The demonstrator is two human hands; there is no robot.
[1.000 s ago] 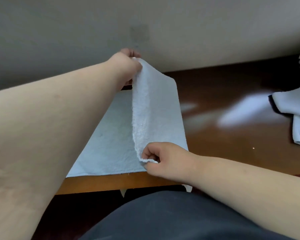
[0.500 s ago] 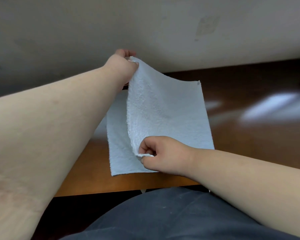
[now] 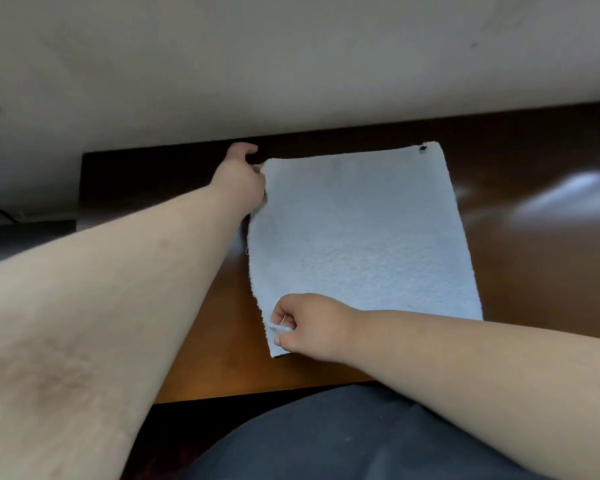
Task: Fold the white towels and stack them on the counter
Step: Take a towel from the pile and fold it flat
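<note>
Head view: a white towel lies spread nearly flat on the brown wooden bench, filling the middle of the frame, its long sides running from the lower centre up toward the wall at the top. A small dark mark sits at its upper right corner.

The left hand reaches in from the lower left of the frame to the towel's upper left corner. It touches that edge, fingers curled, with one digit raised above the corner; whether it actually pinches the cloth cannot be told, since the hand hides the contact.

The right hand comes in from the lower right and is closed on the towel's lower left corner, a small fold of cloth pinched between thumb and forefinger just above the bench surface. The towel's left edge between the two hands bows slightly and looks a little lifted.

The bench's near edge crosses the lower part of the frame, and dark grey clothing fills the bottom centre below it.
</note>
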